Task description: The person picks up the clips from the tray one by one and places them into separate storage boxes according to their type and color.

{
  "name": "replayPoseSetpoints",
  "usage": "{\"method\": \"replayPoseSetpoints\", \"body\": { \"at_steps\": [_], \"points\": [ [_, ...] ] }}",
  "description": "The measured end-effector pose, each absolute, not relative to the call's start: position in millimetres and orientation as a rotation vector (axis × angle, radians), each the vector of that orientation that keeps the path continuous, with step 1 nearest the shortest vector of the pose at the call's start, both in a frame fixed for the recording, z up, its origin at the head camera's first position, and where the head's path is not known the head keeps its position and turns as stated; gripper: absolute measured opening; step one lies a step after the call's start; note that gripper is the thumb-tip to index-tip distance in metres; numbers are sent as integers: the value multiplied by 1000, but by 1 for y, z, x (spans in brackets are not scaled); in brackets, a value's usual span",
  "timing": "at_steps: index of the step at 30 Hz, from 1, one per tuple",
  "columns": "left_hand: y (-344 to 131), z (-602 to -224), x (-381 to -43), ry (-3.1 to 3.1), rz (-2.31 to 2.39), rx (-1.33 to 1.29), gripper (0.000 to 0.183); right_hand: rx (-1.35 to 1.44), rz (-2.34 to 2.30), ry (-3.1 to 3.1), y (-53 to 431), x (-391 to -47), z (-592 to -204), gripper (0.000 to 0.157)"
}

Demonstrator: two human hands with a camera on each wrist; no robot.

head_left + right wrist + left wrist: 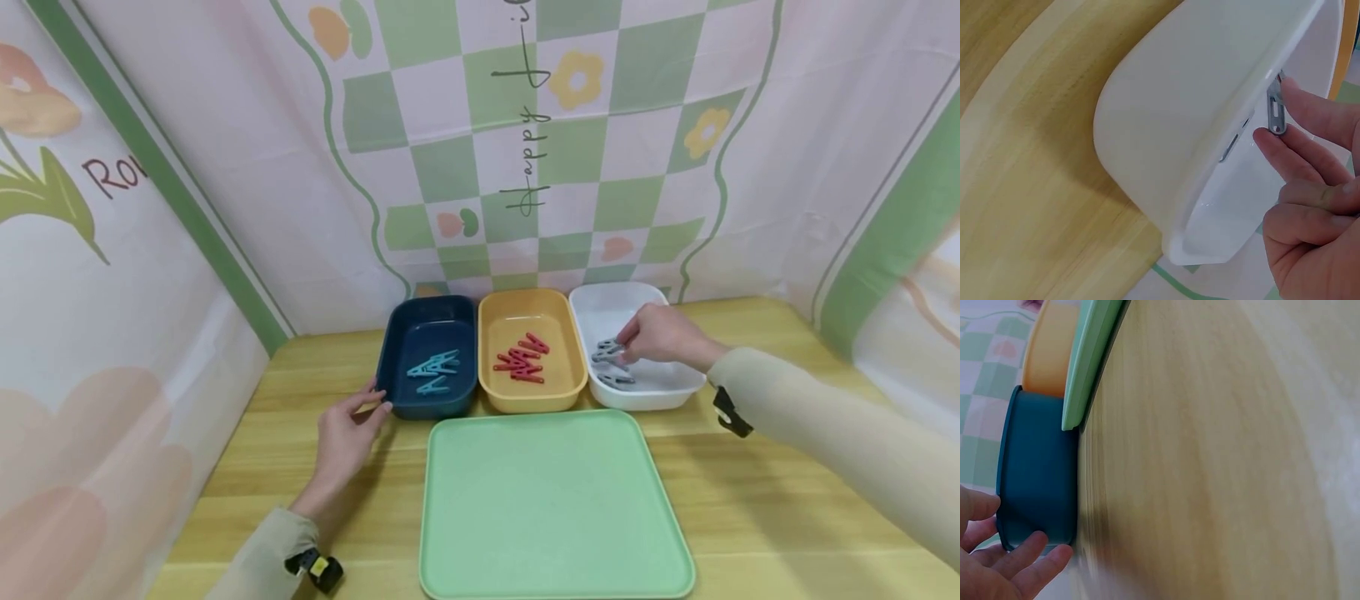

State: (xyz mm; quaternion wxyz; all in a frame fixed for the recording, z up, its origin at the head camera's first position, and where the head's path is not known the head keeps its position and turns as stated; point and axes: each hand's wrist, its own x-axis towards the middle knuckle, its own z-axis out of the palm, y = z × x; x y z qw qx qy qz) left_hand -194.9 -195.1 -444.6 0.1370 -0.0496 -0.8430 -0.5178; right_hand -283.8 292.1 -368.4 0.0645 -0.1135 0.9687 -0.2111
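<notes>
In the head view my right hand reaches into the white tub, where several grey clothespins lie. The right wrist view shows thumb and fingers pinching one grey clothespin; another lies behind the tub's rim. My left hand touches the near left corner of the dark blue tub with extended, spread fingers. Several teal clothespins lie in that tub. Between the two tubs stands a yellow tub with several red clothespins. In the left wrist view the fingertips meet the blue tub's outer wall.
A pale green tray lies on the wooden table in front of the three tubs. Behind them hangs a patterned cloth, with more cloth at both sides. The tubs stand side by side in a row.
</notes>
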Motion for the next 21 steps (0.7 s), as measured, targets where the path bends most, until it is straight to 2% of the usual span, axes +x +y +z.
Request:
{"method": "replayPoseSetpoints", "body": {
  "at_steps": [8,13,21],
  "points": [
    [-195,-444,-195,-2425,-1477,-156,25,-292,-654,2948,293,-281,-361,47],
    [-195,-443,-195,-2423,-1485,-169,24,-360,-669,3029,292,-267,-351,40],
    [-196,-443,-195,-2438,-1486,-158,25,-508,-666,3136,283,-224,-338,26]
  ]
}}
